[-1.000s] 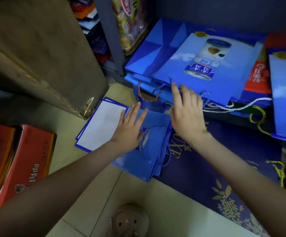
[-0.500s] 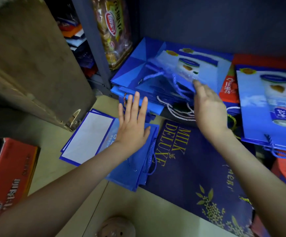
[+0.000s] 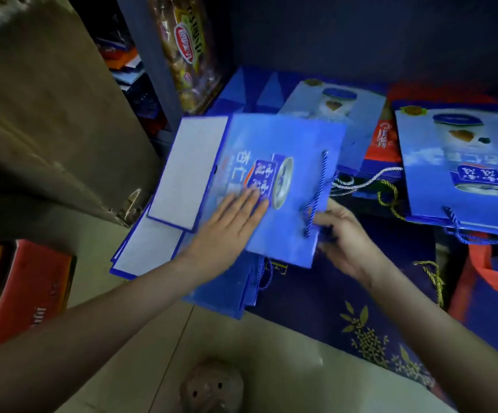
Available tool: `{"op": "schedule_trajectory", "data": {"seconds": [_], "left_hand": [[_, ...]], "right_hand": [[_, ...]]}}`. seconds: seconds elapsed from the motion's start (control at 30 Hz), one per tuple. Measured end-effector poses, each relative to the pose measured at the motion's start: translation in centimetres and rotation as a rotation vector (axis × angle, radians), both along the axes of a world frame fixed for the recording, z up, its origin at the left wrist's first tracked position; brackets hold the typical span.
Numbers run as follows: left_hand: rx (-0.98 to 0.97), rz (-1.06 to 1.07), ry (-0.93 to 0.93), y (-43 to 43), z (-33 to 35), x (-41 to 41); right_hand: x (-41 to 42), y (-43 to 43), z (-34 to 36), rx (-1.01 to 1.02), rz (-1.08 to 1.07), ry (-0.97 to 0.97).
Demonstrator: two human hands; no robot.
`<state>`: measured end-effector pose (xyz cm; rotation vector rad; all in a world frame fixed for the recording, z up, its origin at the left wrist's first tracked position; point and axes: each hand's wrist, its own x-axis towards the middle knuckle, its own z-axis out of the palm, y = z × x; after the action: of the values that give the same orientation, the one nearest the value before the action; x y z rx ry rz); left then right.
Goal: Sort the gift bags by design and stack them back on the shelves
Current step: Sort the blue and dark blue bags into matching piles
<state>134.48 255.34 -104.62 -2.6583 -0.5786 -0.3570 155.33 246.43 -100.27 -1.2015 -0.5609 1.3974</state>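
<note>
A flat blue gift bag with a printed can [image 3: 283, 162] lies over the floor pile of blue bags [image 3: 227, 293]. My left hand [image 3: 227, 231] rests flat on its printed face with straight fingers. My right hand [image 3: 343, 234] grips the bag's right edge at the blue cord handle. More blue can-print bags [image 3: 340, 114] lie on the low shelf behind. Another stack of them [image 3: 462, 162] lies at the right. A red bag [image 3: 385, 141] sits between the two shelf stacks. A dark navy bag with gold print [image 3: 346, 299] lies on the floor under my right wrist.
A big brown cardboard box [image 3: 48, 114] leans at the left. Red cartons [image 3: 24, 293] stand at the lower left. A shelf post [image 3: 149, 55] and snack packets [image 3: 191, 49] are behind. A red-and-navy bag [image 3: 489, 281] lies at the far right. A round brown object [image 3: 212, 386] sits on the tiled floor.
My right hand has pulled a blue can-print bag off the shelf stack and down over the floor pile. My left hand now lies flat on that bag.
</note>
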Motion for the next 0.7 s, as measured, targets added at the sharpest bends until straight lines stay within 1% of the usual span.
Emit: {"op": "schedule_trajectory", "data": {"seconds": [0.07, 0.13, 0.2, 0.3, 0.43, 0.47, 0.5, 0.53, 0.57, 0.63, 0.67, 0.7], "left_hand": [[-0.057, -0.006, 0.102, -1.3, -1.8, -2.4], [-0.119, -0.012, 0.123, -2.3, -3.4, -4.5], [-0.156, -0.046, 0.159, -2.6, -4.6, -6.4], [-0.217, -0.064, 0.365, -2.3, -6.0, -8.5], [-0.421, -0.015, 0.505, -1.3, -7.1, -10.8], [-0.497, -0.007, 0.558, -1.0, -7.1, -11.1], [-0.606, 0.018, 0.66, -0.7, -7.0, -11.2], [-0.706, 0.064, 0.749, -0.4, -6.8, -11.1], [-0.758, 0.089, 0.756, 0.0, -6.4, -10.8], [-0.798, 0.113, 0.618, 0.8, -5.8, -9.6], [-0.798, 0.121, 0.523, 1.3, -5.6, -9.0], [-0.773, 0.112, 0.415, 1.6, -5.4, -8.1]], "right_hand": [[-0.9, 0.1, -1.0, -0.097, 0.108, -0.021], [-1.8, 0.3, -2.4, -0.179, 0.157, -0.012], [-2.8, 0.4, -4.2, -0.29, 0.209, -0.107], [-4.5, 0.1, -6.6, -0.452, 0.291, -0.223], [-6.4, -0.1, -8.0, -0.509, 0.325, -0.198], [-6.6, 0.1, -8.1, -0.511, 0.333, -0.211], [-6.8, 0.3, -8.2, -0.513, 0.341, -0.244], [-6.9, 0.5, -8.1, -0.518, 0.352, -0.31], [-7.0, 0.7, -7.9, -0.523, 0.364, -0.445], [-6.5, 1.4, -7.2, -0.496, 0.322, -0.87], [-6.1, 1.8, -6.7, -0.426, 0.231, -1.069], [-5.4, 2.2, -6.0, -0.291, 0.117, -1.244]]}}
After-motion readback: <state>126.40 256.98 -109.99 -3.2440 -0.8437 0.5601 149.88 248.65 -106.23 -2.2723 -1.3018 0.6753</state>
